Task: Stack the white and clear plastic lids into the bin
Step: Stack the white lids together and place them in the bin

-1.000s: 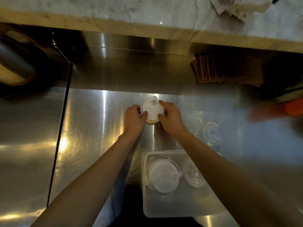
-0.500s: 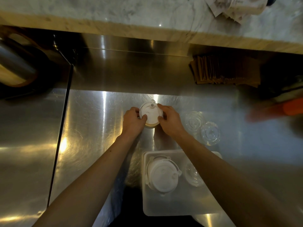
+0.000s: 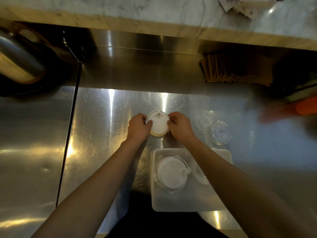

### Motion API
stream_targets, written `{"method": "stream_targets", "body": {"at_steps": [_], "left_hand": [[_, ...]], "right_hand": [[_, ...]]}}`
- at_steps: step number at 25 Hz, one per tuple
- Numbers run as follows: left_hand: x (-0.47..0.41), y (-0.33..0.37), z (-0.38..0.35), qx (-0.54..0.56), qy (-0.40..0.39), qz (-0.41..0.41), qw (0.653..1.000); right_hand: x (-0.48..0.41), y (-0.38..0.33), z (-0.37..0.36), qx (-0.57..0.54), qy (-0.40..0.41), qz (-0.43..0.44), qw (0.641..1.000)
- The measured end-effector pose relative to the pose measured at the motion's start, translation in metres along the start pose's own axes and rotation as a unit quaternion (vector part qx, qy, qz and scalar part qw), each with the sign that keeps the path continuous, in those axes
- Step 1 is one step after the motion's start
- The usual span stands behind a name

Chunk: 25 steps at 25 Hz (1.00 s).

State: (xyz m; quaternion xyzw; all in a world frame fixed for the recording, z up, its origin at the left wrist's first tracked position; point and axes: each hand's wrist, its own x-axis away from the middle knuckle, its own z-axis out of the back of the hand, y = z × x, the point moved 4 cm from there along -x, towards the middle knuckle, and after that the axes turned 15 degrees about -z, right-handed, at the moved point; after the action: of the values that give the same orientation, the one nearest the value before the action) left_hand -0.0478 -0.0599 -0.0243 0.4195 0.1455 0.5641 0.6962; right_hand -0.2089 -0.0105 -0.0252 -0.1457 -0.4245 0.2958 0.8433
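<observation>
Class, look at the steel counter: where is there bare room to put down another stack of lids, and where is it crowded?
Free: the wide steel counter left of the left hand, up to the dark seam, and the bin's near half. Crowded: right of the right hand, where the clear lids sit, and the bin's far half with the white lid stack.

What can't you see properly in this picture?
Head view only:
- Clear lids in the bin: mostly hidden by the right forearm.
- Orange thing: blurred, cut off by the right edge.
- How many white lids the hands hold: stacked, cannot count.
- Papers: cut off at the top.
</observation>
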Motion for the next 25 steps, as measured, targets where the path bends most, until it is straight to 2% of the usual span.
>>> {"method": "stream_targets", "body": {"at_steps": [6,12,19,25], "left_hand": [[0.002,0.007,0.000,0.007,-0.005,0.025,1.000],[0.001,0.007,0.000,0.050,-0.023,0.066,0.996],[0.011,0.004,0.009,0.151,0.033,0.099,0.983],[0.031,0.022,0.021,0.208,0.051,0.061,0.975]], "right_hand": [[0.001,0.000,-0.004,-0.022,0.011,-0.029,0.999],[0.003,0.005,-0.002,-0.089,-0.019,-0.091,0.992],[0.013,-0.003,0.009,-0.153,-0.012,-0.078,0.985],[0.043,-0.004,0.029,-0.170,0.031,-0.021,0.985]]}}
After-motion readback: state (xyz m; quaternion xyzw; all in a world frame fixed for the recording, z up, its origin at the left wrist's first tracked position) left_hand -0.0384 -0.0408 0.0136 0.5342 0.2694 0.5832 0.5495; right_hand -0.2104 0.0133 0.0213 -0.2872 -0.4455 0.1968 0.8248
